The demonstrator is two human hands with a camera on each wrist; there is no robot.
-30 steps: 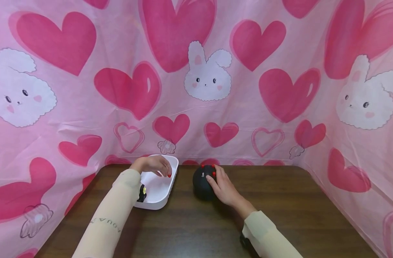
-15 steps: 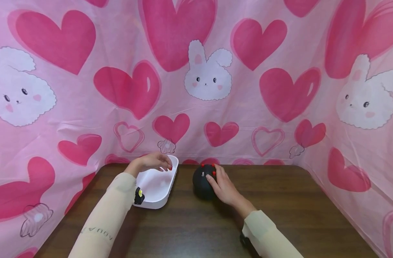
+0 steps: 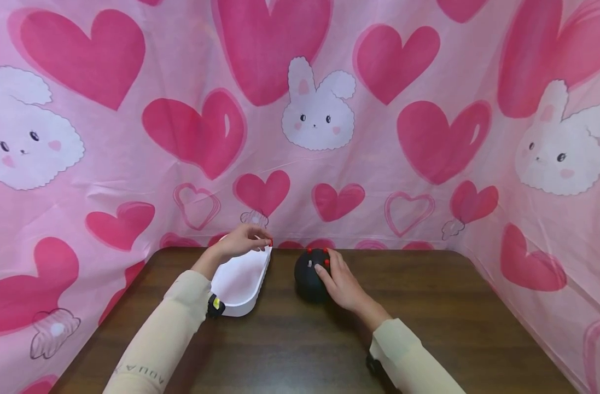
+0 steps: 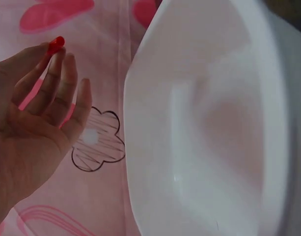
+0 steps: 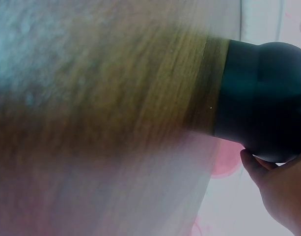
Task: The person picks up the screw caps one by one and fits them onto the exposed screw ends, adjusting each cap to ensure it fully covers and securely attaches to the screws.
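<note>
Thumb and fingertips of my left hand point(image 3: 238, 241) pinch a small red peg point(image 4: 56, 45) with a rounded end; its lower part is hidden by the fingers. That hand hovers over the far right corner of a white tray point(image 3: 239, 310). To the right on the wooden table sits a black dome-shaped thing point(image 3: 308, 287), which my right hand point(image 3: 346, 287) grips from its right side, thumb in front. Red pegs point(image 3: 326, 262) and a grey peg point(image 3: 309, 264) stick out of its top. In the right wrist view its lower part point(image 5: 243, 93) is a straight-sided base.
Pink cloth point(image 3: 196, 142) printed with hearts and rabbits hangs behind the table point(image 3: 290, 350) and along both sides. The tray stands near the table's back edge, left of the dome. A black strap with a yellow patch point(image 3: 216, 303) is on the left wrist.
My left hand has lifted from inside the tray and moved away and right, toward its far right corner, carrying the red peg. The right hand stays on the black dome-shaped thing.
</note>
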